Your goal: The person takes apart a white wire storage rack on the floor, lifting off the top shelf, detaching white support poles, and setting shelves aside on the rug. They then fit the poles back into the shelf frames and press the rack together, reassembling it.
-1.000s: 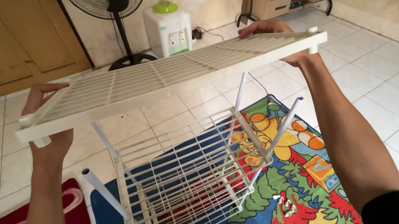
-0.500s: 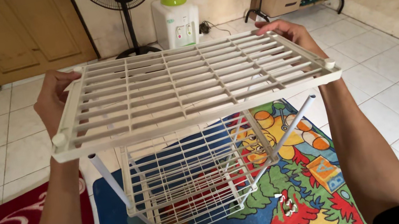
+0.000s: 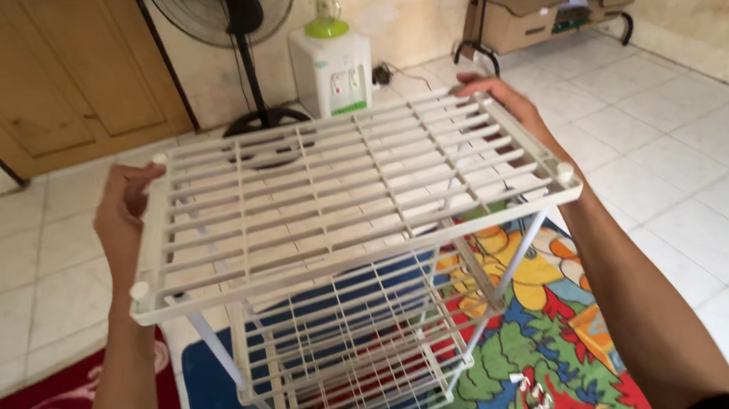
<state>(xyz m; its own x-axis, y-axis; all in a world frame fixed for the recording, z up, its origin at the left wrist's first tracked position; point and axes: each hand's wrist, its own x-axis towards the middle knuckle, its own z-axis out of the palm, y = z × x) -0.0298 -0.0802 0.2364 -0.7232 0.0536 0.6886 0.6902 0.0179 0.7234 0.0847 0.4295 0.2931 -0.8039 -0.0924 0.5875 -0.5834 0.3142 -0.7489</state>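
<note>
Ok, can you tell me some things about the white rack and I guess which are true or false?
1. Both hands hold the white shelf panel. True: the left hand grips one short end, the right hand the other.
2. The shelf panel lies flat on the floor. False: it is held up above the wire rack frame.
3. A standing fan is by the wall. True.
4. The rack frame stands on bare tiles. False: it is on a colourful play mat.
5. The wooden door is wide open. False: it is closed.
</note>
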